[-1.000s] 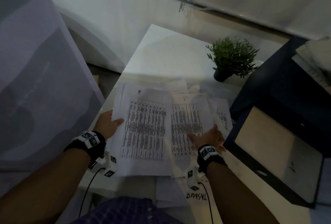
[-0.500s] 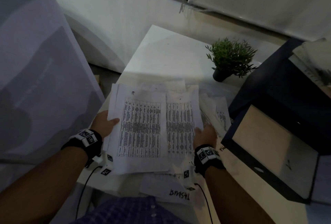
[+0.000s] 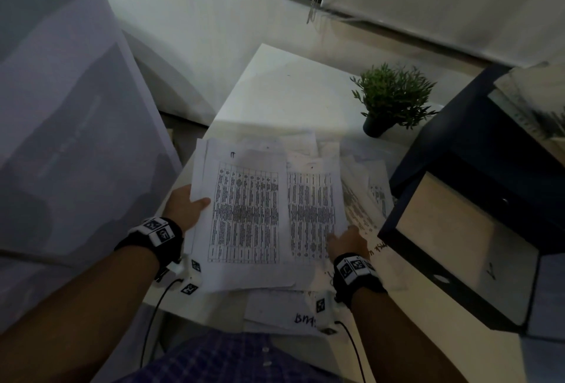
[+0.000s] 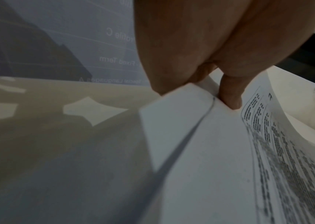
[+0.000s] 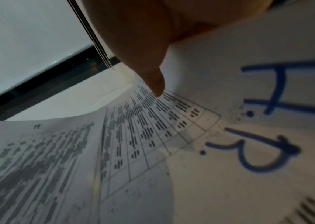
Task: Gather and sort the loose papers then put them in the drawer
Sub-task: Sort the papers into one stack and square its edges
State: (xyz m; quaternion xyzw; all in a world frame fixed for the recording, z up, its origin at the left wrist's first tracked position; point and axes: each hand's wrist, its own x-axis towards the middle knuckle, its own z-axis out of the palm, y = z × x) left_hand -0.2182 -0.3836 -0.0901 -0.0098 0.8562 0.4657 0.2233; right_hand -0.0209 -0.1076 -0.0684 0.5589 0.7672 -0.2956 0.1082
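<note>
Your left hand [image 3: 186, 209] pinches the left edge of the top sheet [image 3: 244, 214], thumb on top and fingers underneath; the left wrist view shows two thin white sheets caught in that grip, edges slightly fanned. Your right hand [image 3: 347, 242] lies on the papers [image 3: 315, 214] at their near right corner, with one finger [image 5: 155, 84] stretched out over a printed page; whether the other fingers curl under the stack, I can't tell. The papers sit spread in a loose overlapping pile on the white table [image 3: 275, 89], flat matte surface, square corners. Top pages carry dense printed tables, black grid lines and tiny rows too blurred to read; a small mark like "IT" heads the left one. Blue marker scrawl runs across a sheet near your right wrist, big looping letters I can't make out. To the right, the dark cabinet [image 3: 489, 144] has its drawer [image 3: 458, 245] pulled open, pale wood-toned bottom showing. A small leafy plant [image 3: 394, 95] in a dark pot stands far right on the table.
</note>
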